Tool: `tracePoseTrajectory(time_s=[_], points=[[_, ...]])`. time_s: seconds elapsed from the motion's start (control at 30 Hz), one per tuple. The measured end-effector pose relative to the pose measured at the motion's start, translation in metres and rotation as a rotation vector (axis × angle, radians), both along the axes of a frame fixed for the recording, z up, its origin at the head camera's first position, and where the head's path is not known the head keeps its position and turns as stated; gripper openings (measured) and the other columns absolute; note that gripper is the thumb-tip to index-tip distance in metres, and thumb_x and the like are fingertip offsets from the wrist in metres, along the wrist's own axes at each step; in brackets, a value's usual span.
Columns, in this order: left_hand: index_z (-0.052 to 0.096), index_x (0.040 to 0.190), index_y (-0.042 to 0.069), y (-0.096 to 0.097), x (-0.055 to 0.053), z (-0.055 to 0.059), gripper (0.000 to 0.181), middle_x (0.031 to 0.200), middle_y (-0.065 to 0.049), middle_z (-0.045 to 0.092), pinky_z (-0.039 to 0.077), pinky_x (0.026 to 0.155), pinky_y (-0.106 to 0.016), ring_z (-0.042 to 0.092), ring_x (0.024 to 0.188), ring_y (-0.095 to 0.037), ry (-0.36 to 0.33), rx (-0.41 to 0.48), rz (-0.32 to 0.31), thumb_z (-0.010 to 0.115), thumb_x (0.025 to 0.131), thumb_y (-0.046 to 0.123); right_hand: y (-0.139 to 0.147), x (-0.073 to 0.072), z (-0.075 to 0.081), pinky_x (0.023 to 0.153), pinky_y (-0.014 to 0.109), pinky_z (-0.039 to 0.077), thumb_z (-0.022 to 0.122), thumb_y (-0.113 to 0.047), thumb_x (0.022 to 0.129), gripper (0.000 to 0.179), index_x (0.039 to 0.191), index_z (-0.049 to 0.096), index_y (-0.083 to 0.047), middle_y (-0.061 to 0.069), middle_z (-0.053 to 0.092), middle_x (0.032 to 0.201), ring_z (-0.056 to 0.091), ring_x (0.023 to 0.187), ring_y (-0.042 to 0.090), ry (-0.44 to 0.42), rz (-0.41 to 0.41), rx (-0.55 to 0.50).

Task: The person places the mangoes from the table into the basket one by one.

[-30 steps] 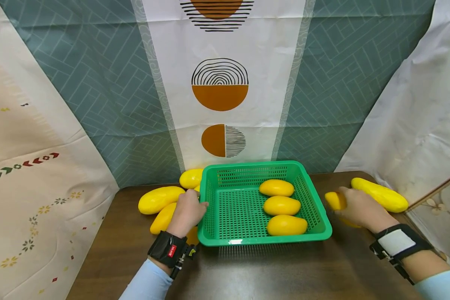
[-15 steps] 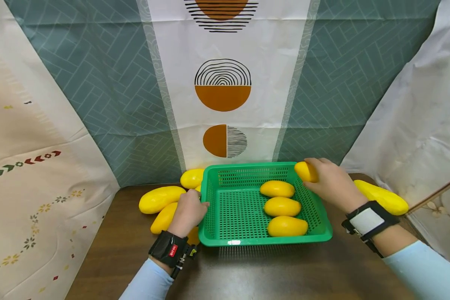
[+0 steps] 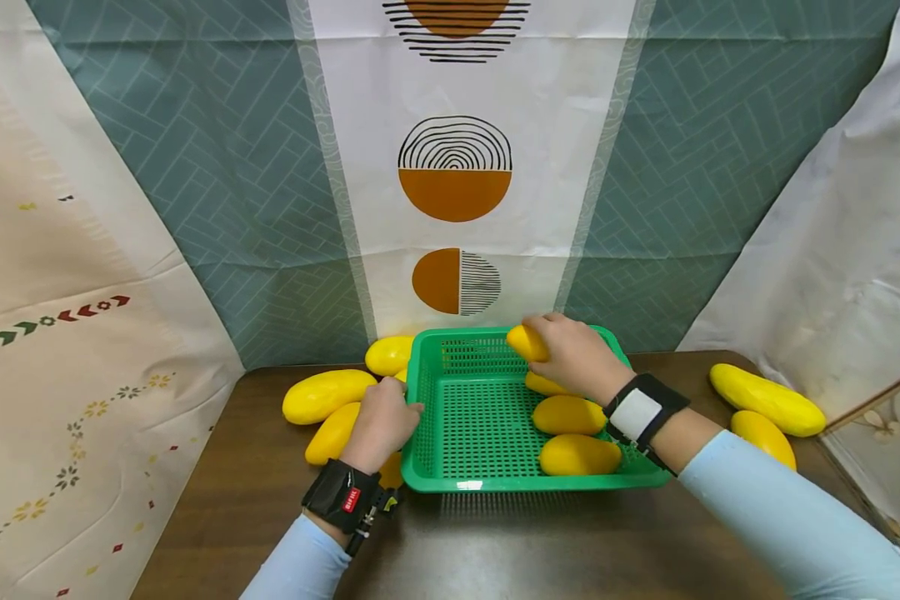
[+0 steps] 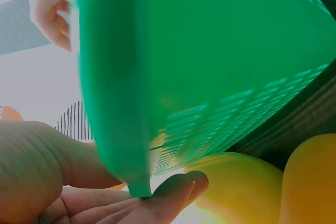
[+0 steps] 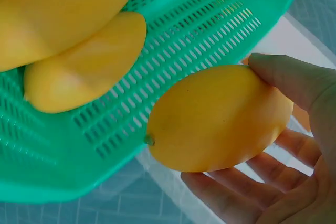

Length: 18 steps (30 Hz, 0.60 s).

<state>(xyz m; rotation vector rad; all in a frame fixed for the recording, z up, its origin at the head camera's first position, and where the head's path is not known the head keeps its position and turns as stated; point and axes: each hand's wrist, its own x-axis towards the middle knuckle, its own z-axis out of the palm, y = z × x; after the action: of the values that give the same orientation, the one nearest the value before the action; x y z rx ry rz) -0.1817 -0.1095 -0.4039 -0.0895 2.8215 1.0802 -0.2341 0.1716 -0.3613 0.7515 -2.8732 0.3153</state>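
Note:
A green plastic basket (image 3: 480, 433) with slotted sides stands mid-table in the head view. My left hand (image 3: 382, 425) pinches its left rim (image 4: 113, 77), thumb on one side and fingers on the other in the left wrist view. My right hand (image 3: 583, 357) holds a yellow mango (image 5: 218, 119) over the back part of the basket, thumb on one side and fingers spread along the other. Inside, at the right, lie a front mango (image 3: 579, 455), a middle mango (image 3: 568, 414) and a back mango (image 3: 544, 383) partly hidden by the right hand.
Several yellow fruits (image 3: 328, 396) lie left of the basket, some behind my left hand. On the right are a longer yellow fruit (image 3: 767, 398) and a rounder one (image 3: 763, 437). A patterned cloth (image 3: 270, 192) hangs behind the brown table (image 3: 540, 550).
My right hand has lifted the mango from the table right of the basket and carried it left over the basket. The left hand has stayed at the rim.

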Motion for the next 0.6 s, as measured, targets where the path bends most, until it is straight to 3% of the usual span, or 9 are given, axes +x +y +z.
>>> tracePoseTrajectory(time_s=[0.27, 0.6], points=[[0.059, 0.108, -0.004, -0.001, -0.001, -0.001, 0.030, 0.073, -0.011, 0.055, 0.046, 0.044, -0.024, 0.054, 0.051, -0.017, -0.023, 0.006, 0.014, 0.064, 0.089, 0.019, -0.032, -0.012, -0.019, 0.075, 0.033, 0.048, 0.076, -0.024, 0.076, 0.058, 0.128, 0.051, -0.010, 0.007, 0.055, 0.109, 0.055, 0.088, 0.019, -0.025, 0.082, 0.076], [0.060, 0.104, -0.003, -0.001, -0.001, -0.001, 0.027, 0.073, -0.011, 0.055, 0.046, 0.043, -0.024, 0.054, 0.051, -0.016, -0.007, 0.007, 0.009, 0.064, 0.088, 0.019, -0.061, -0.028, -0.040, 0.076, 0.033, 0.049, 0.073, -0.023, 0.080, 0.057, 0.131, 0.051, -0.010, 0.010, 0.056, 0.111, 0.057, 0.091, 0.022, -0.055, 0.168, 0.249]])
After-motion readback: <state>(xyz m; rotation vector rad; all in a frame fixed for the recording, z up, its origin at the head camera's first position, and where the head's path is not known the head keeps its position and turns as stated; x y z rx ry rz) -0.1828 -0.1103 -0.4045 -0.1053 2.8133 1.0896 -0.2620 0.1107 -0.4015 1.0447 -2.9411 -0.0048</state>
